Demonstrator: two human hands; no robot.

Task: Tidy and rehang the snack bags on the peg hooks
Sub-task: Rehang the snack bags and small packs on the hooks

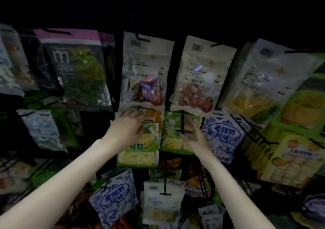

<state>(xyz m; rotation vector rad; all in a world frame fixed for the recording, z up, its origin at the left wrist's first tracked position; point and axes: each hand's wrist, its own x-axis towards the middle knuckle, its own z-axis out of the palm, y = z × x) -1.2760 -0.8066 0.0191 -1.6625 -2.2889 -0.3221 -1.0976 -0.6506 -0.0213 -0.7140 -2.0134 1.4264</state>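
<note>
Our left hand (129,125) grips the top of the green durian bag (139,147), fingers curled over its upper edge, thumb on the front. The bag hangs just under the mixed-fruit bag (143,70), its top edge up against that bag's bottom seam. Our right hand (193,135) is at the next green bag (173,135), fingers curled round its right edge near a black peg (182,123) that crosses the bag's front; we hold that bag, tho the dark blurs the exact finger placement. The two green bags sit side by side, edges touching or nearly so, can't tell which.

Right of them hangs a blue-and-white bag (224,135), partly behind our right wrist. Above it, a strawberry bag (198,77), then a pineapple bag (260,84) further right. Top left there's a dark kiwi bag (79,70) w/ a purple header. Below our arms, another blue-and-white bag (114,198) hangs tilted, and a pale bag (163,202) sits on a T-ended peg. Far right, a yellow-green box pack (290,158). The whole rack is dim.
</note>
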